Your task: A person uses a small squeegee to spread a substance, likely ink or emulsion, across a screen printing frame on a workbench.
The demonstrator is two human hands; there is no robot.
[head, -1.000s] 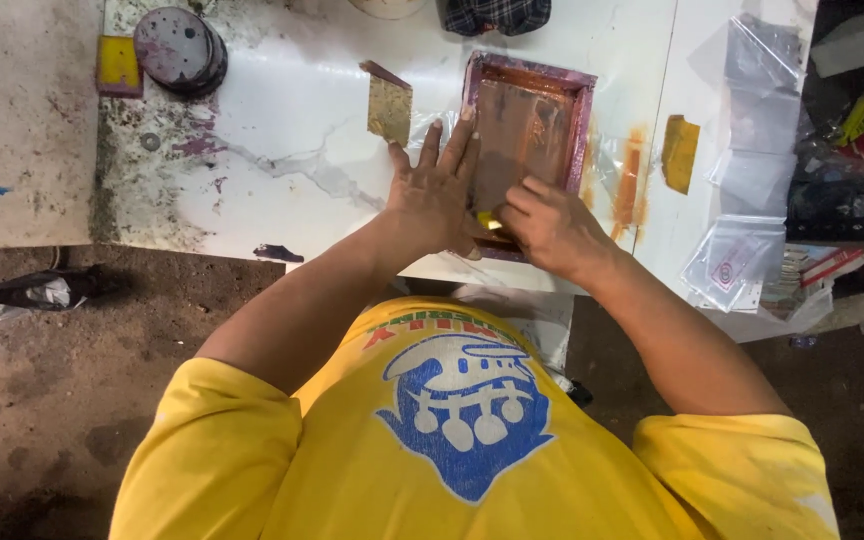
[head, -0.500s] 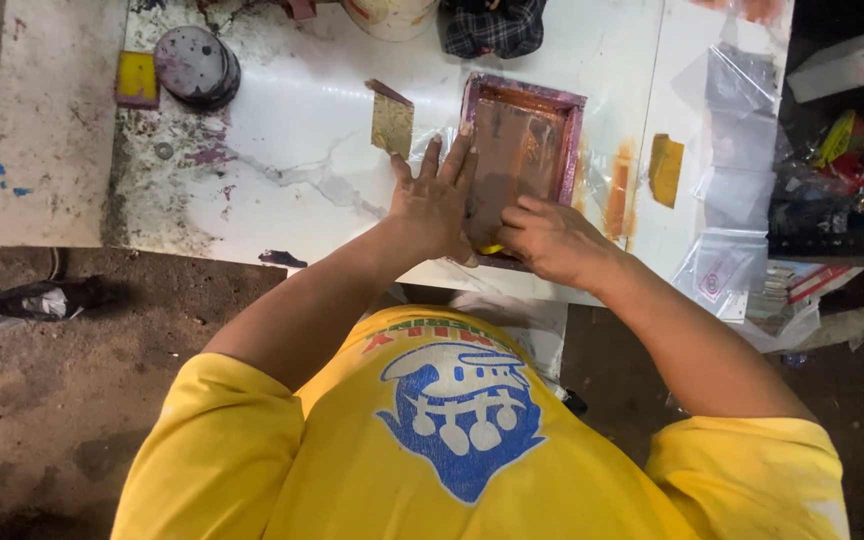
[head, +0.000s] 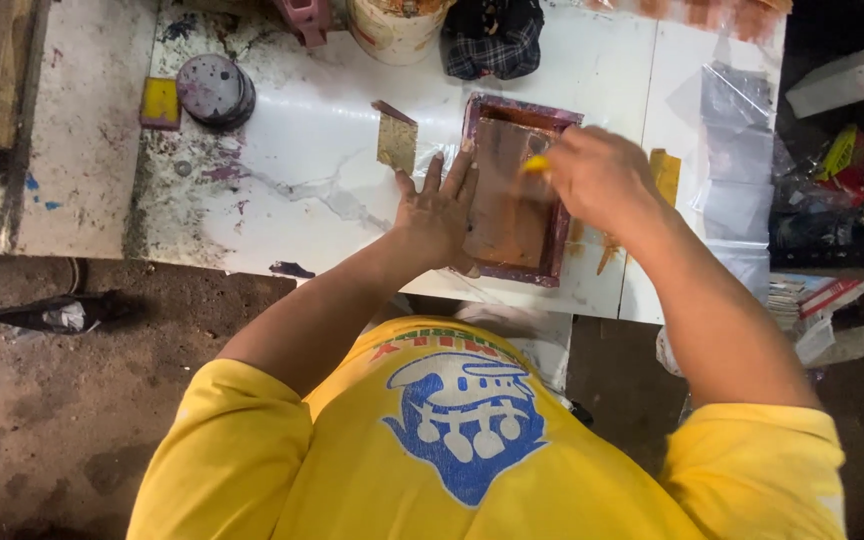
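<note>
Moved: Your right hand has slid up from the near end of the printing frame to its far end. Your left hand has stayed on the frame's left side.
Frame: The frame is a flat box shape with a purple-stained edge and a brown screen in the middle. It lies flat on the white table, close to the table's near edge.
Left hand: Your left hand lies flat with the fingers spread out. It presses down on the left edge of the frame. It holds nothing.
Right hand: Your right hand is curled shut around a small yellow tool. Only the tip of the tool peeks out, over the far part of the screen. I cannot tell what kind of tool it is.
Left of the frame: A small tan card lies just beside the frame's far left corner. Farther left sit a round dark lid and a yellow block.
Behind the frame: A dark checked cloth and a pale bucket sit at the far side of the table.
Right of the frame: Clear plastic bags lie there, and a yellow strip shows just past your right hand.
</note>
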